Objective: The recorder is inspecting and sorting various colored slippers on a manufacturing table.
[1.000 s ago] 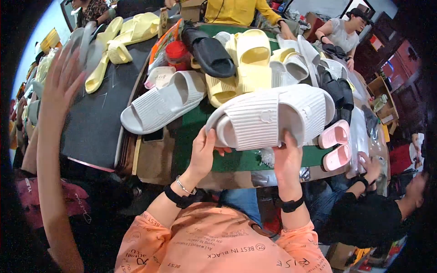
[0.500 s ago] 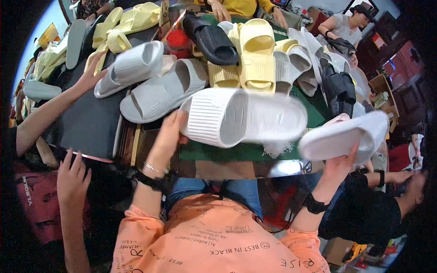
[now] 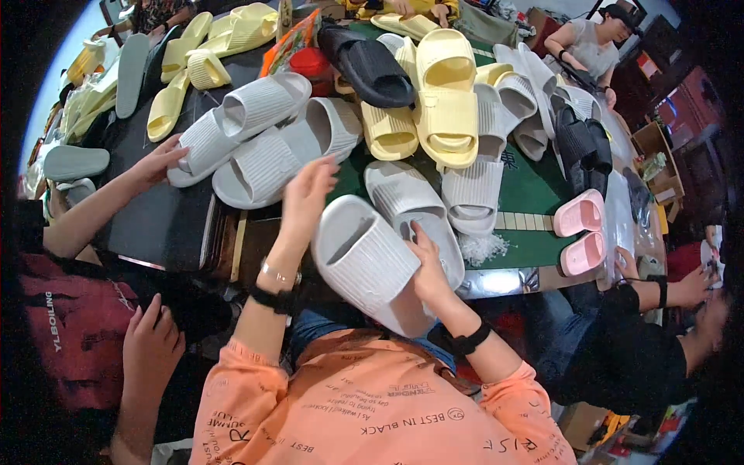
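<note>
A light grey ribbed slide slipper [image 3: 370, 267] hangs tilted in front of my body, over the near table edge. My right hand [image 3: 434, 273] grips it by its right side. My left hand [image 3: 308, 188] is raised just above it with the fingers extended, holding nothing. Behind the held slipper lies another grey slipper [image 3: 403, 190], partly covered by it and by my right hand. Two more grey slippers lie to the left, the nearer one [image 3: 267, 167] close to my left wrist. A co-worker's hand [image 3: 167, 159] touches the farther grey slipper [image 3: 209, 141].
Yellow slippers [image 3: 447, 116] and a black pair [image 3: 368, 68] are piled ahead on the green mat [image 3: 527, 182]. A pink pair [image 3: 581, 232] sits at right, with black slippers [image 3: 581, 147] behind. White fluff [image 3: 482, 249] lies near the front edge. Co-workers sit on both sides.
The slipper in my right hand has come left to the middle. My left hand has let go of its slipper; a grey one now lies on the mat. The pink pair is fully visible.
</note>
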`<state>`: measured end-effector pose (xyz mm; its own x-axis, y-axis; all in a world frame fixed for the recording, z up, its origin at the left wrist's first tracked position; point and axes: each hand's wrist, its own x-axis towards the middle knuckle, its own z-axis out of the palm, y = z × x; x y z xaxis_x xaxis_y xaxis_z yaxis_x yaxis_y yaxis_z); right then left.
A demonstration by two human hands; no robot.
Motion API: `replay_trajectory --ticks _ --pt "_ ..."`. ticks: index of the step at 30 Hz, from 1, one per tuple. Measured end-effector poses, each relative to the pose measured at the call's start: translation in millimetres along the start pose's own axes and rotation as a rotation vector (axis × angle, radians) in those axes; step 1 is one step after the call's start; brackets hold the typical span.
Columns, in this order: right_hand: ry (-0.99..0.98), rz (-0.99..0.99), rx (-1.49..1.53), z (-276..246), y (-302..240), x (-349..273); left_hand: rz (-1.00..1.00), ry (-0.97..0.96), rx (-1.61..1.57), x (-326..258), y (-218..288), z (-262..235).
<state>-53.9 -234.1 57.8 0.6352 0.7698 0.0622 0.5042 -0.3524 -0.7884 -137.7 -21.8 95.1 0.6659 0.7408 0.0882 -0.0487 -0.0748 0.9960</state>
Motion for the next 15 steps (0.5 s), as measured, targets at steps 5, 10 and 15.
replay_trajectory --ticks 5,10,15 --pt "0.064 -0.028 -0.016 23 4 31 0.332 0.52 0.168 -85 26 -6" --pt "0.303 0.114 0.249 56 -7 45 0.188 -0.254 0.524 -128 18 32" --pt "0.151 0.026 0.449 35 -8 21 0.327 -0.208 0.776 -102 -21 54"
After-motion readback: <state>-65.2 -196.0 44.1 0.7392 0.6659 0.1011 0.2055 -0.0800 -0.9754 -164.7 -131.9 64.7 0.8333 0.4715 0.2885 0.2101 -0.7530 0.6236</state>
